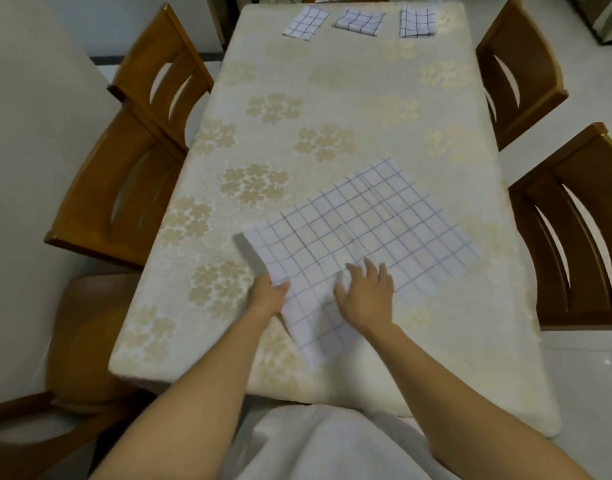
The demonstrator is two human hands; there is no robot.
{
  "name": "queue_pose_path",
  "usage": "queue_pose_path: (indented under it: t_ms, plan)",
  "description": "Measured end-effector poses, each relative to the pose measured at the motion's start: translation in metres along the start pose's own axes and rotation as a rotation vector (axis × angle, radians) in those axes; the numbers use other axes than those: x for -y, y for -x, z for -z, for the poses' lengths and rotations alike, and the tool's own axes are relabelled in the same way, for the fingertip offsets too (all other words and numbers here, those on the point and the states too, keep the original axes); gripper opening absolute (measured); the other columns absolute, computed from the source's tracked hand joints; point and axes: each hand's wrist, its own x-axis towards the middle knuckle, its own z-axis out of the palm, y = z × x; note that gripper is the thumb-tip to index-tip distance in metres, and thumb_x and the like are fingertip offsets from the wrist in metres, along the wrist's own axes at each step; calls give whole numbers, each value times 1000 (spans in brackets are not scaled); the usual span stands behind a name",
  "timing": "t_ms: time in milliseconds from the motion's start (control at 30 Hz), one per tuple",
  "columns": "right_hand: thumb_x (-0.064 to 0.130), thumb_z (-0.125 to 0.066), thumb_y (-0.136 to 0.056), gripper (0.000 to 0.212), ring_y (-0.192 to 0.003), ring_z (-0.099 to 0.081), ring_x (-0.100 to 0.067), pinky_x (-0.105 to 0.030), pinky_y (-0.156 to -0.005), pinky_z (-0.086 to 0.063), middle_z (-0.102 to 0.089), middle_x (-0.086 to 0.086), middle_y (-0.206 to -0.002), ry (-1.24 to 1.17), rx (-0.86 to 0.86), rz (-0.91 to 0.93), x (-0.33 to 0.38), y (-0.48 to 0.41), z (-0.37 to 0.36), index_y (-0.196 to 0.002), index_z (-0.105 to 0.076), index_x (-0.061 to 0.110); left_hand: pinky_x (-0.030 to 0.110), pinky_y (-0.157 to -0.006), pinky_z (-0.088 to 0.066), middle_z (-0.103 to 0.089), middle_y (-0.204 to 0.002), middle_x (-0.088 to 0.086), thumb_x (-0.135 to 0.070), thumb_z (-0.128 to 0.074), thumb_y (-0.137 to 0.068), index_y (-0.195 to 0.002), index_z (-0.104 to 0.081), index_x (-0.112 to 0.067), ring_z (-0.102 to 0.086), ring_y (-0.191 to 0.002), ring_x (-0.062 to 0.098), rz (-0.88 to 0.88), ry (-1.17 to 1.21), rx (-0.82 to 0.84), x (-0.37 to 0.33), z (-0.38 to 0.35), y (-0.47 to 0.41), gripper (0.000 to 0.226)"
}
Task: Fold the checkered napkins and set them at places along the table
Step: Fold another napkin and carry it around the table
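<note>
Nearest, 8 o'clock: a wooden chair [83, 341] stands with its seat by the table's near-left corner.
Left grip: my left hand [268, 296] holds the near-left edge of the open napkin [360, 230], with the fingers closed on the cloth.
Right touch: my right hand [366, 296] lies flat on the same cloth just beside the left, fingers straight and spread, grasping nothing.
Task cloth: the open napkin is spread on the table [332, 81] just ahead of me toward 1 o'clock. It is skewed to the table's edges, and its nearest corner lies close to the near edge.
Table: it has a cream covering with a pale gold flower print and runs away from me toward 12 o'clock.
Side chairs: the near left chair [117, 188] is at 9 o'clock and the far left chair [162, 64] at 10. The near right chair [574, 220] is at 3 and the far right chair [519, 71] at 2 — all wooden, backs to the outside.
Far end, 12 o'clock: three folded checkered squares lie in a row, apart from each other — the left folded napkin [305, 22], the middle folded napkin [360, 21] and the right folded napkin [418, 20].
</note>
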Motion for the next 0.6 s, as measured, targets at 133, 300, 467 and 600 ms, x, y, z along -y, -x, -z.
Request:
queue_pose_path:
  t_ms: [133, 300, 467, 600]
  plan:
    - [55, -34, -103, 73, -153, 14, -38, -53, -124, 4, 13, -9, -168, 210, 35, 144, -48, -13, -3, -162, -1, 28, 40, -104, -49, -62, -138, 11, -30, -72, -94, -138, -59, -3, -60, -124, 31, -27, -107, 50, 4, 52, -9, 53]
    - [62, -15, -102, 73, -151, 20, -42, -55, -123, 7, 25, -12, -165, 321, 163, 127, -50, 11, -21, -158, 19, 29, 36, -99, -50, -66, -132, 13, -21, -69, -97, -133, -63, -4, -63, -119, 32, -35, -44, -71, 5, 82, -4, 40]
    - [61, -25, -101, 73, -142, -27, -46, -57, -119, -15, -22, -25, -160, 350, 63, 51, -18, 32, -34, -160, -13, 19, 43, -101, -48, -57, -140, 13, -28, -63, -100, -140, -48, -14, -56, -122, 34, -23, -81, -380, -6, 65, 3, 45]
    - [53, -36, -102, 64, -134, -40, -39, -51, -116, -31, -42, -21, -147, 261, -95, 191, -15, 8, -28, -154, -32, 16, 48, -124, -19, -23, -165, 8, -35, -53, -103, -160, -19, -19, -22, -151, 31, -267, -424, -558, -18, 33, 23, 68]
